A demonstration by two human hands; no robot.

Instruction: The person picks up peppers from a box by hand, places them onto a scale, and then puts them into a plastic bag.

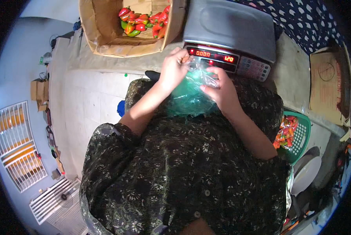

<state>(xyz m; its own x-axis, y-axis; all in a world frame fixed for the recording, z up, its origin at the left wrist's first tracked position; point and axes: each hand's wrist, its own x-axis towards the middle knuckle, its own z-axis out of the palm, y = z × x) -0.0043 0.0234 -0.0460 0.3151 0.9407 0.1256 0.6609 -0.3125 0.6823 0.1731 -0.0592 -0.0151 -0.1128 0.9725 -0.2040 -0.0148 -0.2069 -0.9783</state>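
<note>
A clear plastic bag (201, 72) is stretched between my two hands above my lap. My left hand (174, 69) is closed in a pinch on its upper left edge. On the other side, my right hand (224, 91) grips the bag with thumb and fingertips. Below and behind the clear film lies shiny green plastic (191, 98) on my lap; whether it is part of the same bag I cannot tell. Just beyond my hands stands a grey digital scale (230, 23) with a lit red display. Its metal pan bears nothing.
A cardboard box (101, 29) with red and green peppers (142, 21) stands at the far left. To my right are a green basket (300, 135) holding bagged peppers (287, 131), a white round dish (306, 176) and another cardboard box (326, 84). Dark patterned cloth (300, 19) hangs behind the scale.
</note>
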